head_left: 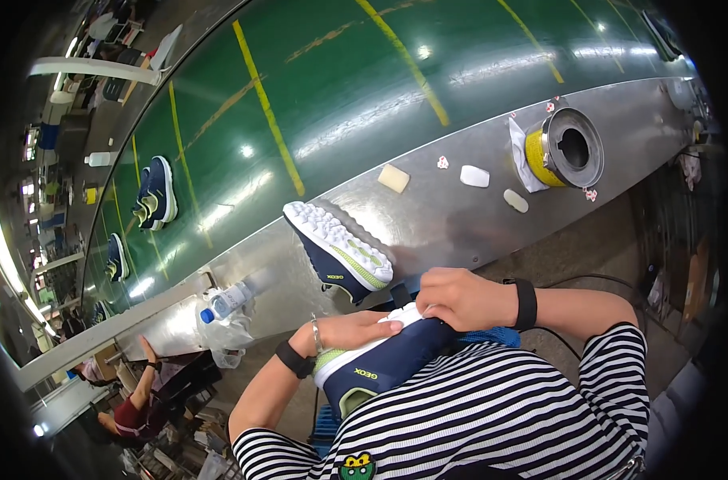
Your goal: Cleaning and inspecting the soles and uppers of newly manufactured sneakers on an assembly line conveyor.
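Observation:
A navy sneaker (404,358) with a white sole and lime-green trim rests on its side against my striped shirt. My left hand (352,330) holds it near the heel, with the thumb along the white sole. My right hand (460,298) is closed, its fingertips pressed to the sole edge toward the toe. Whatever those fingers may pinch is hidden. Just beyond my hands, a matching sneaker (338,250) lies on its side on the metal ledge (428,220), sole facing up and away.
Beyond the ledge runs a green conveyor belt (340,96) carrying more navy sneakers (158,192) at left. A cream block (394,178), a white block (474,176), a pale oval piece (515,201) and a round metal-topped container (568,148) sit on the ledge. A water bottle (226,302) stands left.

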`<state>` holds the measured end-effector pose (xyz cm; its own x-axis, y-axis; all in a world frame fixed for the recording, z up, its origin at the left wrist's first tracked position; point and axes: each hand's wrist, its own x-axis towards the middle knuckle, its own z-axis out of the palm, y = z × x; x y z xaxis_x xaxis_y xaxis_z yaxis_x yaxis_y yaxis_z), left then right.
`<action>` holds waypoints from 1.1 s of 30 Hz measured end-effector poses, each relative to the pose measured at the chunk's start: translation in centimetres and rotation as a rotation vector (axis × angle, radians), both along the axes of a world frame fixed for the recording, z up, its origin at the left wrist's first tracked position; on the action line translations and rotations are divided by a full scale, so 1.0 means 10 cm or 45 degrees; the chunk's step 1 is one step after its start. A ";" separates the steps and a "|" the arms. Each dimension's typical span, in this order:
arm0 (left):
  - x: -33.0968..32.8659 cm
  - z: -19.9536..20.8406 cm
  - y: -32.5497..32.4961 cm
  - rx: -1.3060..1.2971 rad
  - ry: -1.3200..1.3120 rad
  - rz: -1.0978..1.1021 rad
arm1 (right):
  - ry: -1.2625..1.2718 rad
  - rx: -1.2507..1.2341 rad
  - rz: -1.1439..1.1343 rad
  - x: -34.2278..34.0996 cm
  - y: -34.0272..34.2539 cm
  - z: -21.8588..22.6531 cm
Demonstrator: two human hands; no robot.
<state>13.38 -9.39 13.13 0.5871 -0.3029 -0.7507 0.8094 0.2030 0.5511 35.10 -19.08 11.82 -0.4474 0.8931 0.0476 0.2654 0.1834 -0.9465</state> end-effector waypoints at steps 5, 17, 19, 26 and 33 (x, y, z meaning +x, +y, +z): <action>-0.09 0.04 -0.04 0.050 -0.026 0.056 | -0.062 -0.190 -0.037 0.15 -0.11 -0.04; -0.23 0.03 -0.10 0.068 -0.019 0.130 | -0.040 -0.179 -0.016 0.05 -0.05 -0.02; -0.21 0.03 -0.09 0.063 -0.029 0.107 | -0.035 -0.156 -0.007 -0.05 -0.01 0.00; -0.20 0.07 -0.02 -0.039 -0.072 0.112 | 0.358 -0.634 -0.062 0.12 0.16 0.04; -0.24 -0.02 -0.03 -0.015 -0.059 0.159 | 0.318 -0.594 -0.033 0.07 -0.01 -0.03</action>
<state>10.97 -9.69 12.95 0.6547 -0.2335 -0.7189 0.7512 0.3073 0.5842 35.84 -19.16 11.53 -0.4504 0.8555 -0.2554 0.0206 -0.2761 -0.9609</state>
